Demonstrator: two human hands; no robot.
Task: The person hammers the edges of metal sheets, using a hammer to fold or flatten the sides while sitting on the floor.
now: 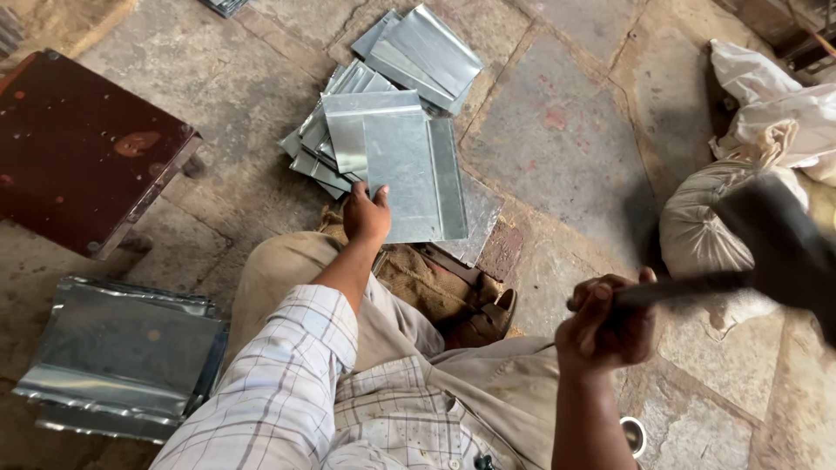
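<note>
Left hand (366,216) pinning galvanised sheet (409,178) on floor before knees; right hand (605,326) gripping raised, blurred hammer (775,248). Flat stack (348,122) just behind sheet; folded pieces (122,352) well left.

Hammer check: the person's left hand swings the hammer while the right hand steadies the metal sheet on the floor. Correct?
Not quite: the hands are swapped. In the head view the right hand grips the hammer, raised and motion-blurred, while the left hand steadies the metal sheet.
</note>
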